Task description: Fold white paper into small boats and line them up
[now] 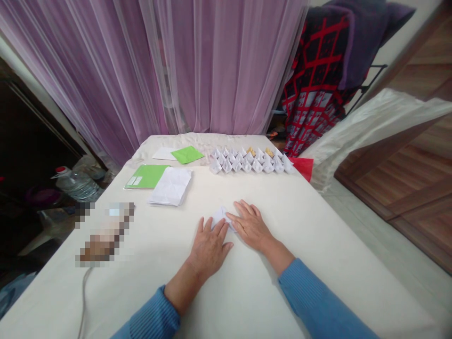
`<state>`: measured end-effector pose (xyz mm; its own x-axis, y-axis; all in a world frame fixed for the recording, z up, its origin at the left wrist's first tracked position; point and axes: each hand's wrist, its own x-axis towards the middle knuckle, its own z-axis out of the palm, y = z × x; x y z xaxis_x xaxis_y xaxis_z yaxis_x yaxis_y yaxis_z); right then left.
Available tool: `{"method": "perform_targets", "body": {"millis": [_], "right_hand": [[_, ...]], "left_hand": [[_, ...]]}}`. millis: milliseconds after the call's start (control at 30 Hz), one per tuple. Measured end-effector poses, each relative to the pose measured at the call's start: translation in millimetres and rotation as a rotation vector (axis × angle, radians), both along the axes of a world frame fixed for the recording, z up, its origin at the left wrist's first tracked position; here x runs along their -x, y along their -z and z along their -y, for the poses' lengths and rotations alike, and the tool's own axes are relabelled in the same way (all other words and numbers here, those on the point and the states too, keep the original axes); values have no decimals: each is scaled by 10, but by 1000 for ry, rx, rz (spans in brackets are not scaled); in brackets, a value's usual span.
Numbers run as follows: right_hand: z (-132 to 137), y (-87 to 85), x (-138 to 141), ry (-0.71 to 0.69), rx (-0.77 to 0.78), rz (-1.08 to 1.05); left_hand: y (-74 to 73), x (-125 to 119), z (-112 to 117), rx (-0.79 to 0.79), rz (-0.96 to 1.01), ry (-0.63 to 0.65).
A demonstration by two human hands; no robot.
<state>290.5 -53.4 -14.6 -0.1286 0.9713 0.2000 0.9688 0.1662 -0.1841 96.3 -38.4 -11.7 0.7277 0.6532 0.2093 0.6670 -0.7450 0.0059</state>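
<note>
A small folded white paper (220, 213) lies flat on the table, partly covered by my fingers. My left hand (209, 247) rests with its fingers apart, the fingertips on the paper's lower left side. From the right, my right hand (250, 223) presses down on the paper's right part with spread, stretched fingers. How the paper is creased under the hands cannot be made out. Beyond it, rows of small folded white paper shapes (247, 165) stand together, with a couple of yellow ones (269, 152) among them.
White sheets (173, 186) lie partly over a green packet (150, 175) on the left. Behind are a green sheet (187, 154) and a white sheet (164, 153). Red paper (302, 167) sits at the right edge. A cable (84, 296) runs from a blurred object (106, 233).
</note>
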Motion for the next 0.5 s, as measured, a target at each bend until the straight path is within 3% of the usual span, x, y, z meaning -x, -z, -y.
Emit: {"method": "perform_targets", "body": {"millis": [267, 500], "right_hand": [[344, 43, -155, 63, -34, 35], [340, 137, -232, 44, -173, -81]], "left_hand": [[-27, 28, 0, 49, 45, -3], [-33, 255, -300, 113, 123, 28]]}}
